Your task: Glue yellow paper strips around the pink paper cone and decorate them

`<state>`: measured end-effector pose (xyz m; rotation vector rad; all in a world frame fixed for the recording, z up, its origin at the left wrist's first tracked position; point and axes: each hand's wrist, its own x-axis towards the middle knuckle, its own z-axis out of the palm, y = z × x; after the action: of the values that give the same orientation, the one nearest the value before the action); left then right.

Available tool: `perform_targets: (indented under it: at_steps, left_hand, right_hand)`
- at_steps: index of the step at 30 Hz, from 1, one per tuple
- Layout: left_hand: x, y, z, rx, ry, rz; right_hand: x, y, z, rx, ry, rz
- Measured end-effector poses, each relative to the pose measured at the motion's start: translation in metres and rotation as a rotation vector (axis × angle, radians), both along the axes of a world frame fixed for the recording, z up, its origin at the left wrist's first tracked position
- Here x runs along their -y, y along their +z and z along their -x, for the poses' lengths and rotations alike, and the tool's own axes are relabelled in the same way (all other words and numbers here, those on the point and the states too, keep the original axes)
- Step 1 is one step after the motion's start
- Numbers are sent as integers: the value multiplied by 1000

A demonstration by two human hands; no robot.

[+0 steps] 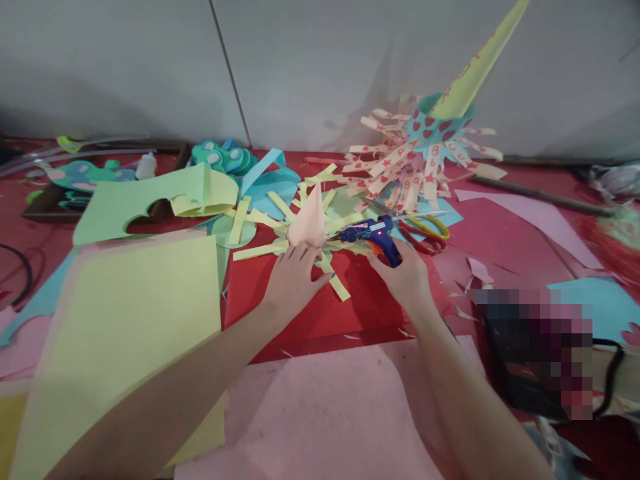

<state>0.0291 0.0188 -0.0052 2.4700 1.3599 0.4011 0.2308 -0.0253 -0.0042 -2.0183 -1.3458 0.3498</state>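
Note:
My right hand (403, 267) is wrapped round the handle of a blue glue gun (367, 230), whose nozzle points left at the base of a pale pink paper cone (309, 223). The cone stands upright amid yellow paper strips (336, 279) that spread out like rays. Against the cone's near base rests my left hand (296, 270), its fingers bent over the paper and its thumb apart, lying near a strip. A red board (280, 310) lies beneath the strips. The exact spot under the left fingertips is hidden.
Scissors (435, 230) with red and yellow handles lie behind the glue gun. A decorated paper figure (440, 130) with a tall cone stands at the back right. Yellow sheets (135, 320) and a green cut-out (110, 207) are on the left, before a small white bottle (147, 166).

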Motion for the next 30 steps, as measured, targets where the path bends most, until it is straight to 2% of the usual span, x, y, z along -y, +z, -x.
perform_targets:
  at_steps: [7, 12, 18, 30]
  left_hand:
    - [3, -1, 2, 32, -29, -74]
    - [12, -1, 4, -12, -208, -247]
    - [18, -3, 3, -106, -390, -225]
    - [22, 1, -6, -48, -278, -113]
  right_hand:
    - [-1, 1, 0, 15, -14, 5]
    - [-1, 1, -1, 17, -9, -15]
    - [-1, -1, -1, 22, -3, -4]
    - [-2, -3, 0, 38, 11, -7]
